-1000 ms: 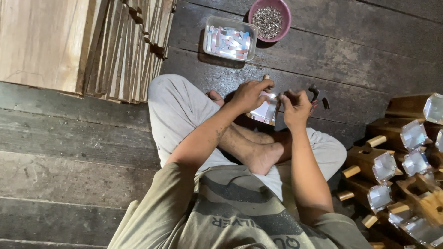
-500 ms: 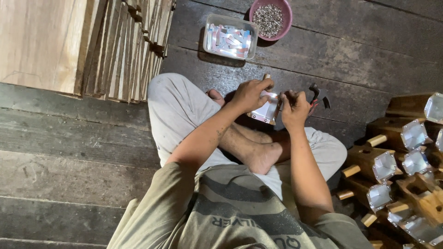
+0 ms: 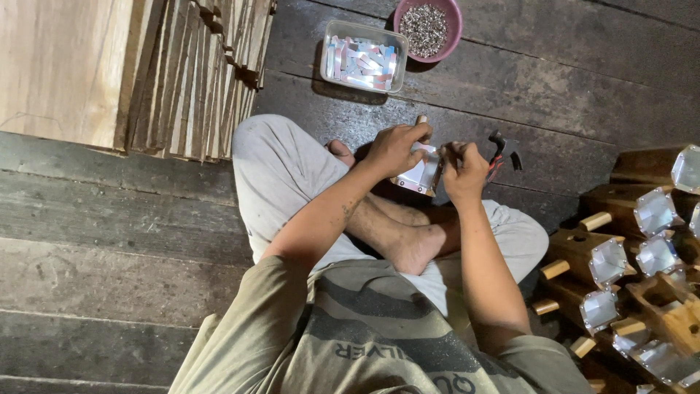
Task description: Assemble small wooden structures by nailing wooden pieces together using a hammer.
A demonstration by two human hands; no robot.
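- A small wooden piece with a shiny metal plate (image 3: 418,174) sits between the two hands, held above the person's crossed legs and bare foot (image 3: 408,244), over the dark plank floor (image 3: 554,80).
- The left hand (image 3: 394,148) clasps the piece from above and the left, fingers curled over its top edge, where a short wooden peg pokes out past the knuckles.
- The right hand (image 3: 463,169) presses against the piece's right side with its fingers bent in toward the metal plate; whether it pinches something small there cannot be told.
- Just right of the right hand, a dark tool with red handles (image 3: 500,155) lies on the floor, apart from the fingers.
- Farther up the floor stands a clear plastic tray (image 3: 363,57) filled with small pale strips, and touching its upper right corner a pink bowl (image 3: 430,28) heaped with small metal bits.
- At the right edge, a pile of wooden blocks with metal plates and pegs (image 3: 627,270) lies beside the person's right knee.
- At the upper left, a stack of thin wooden boards (image 3: 197,73) stands on edge next to a wide pale plank (image 3: 58,66).
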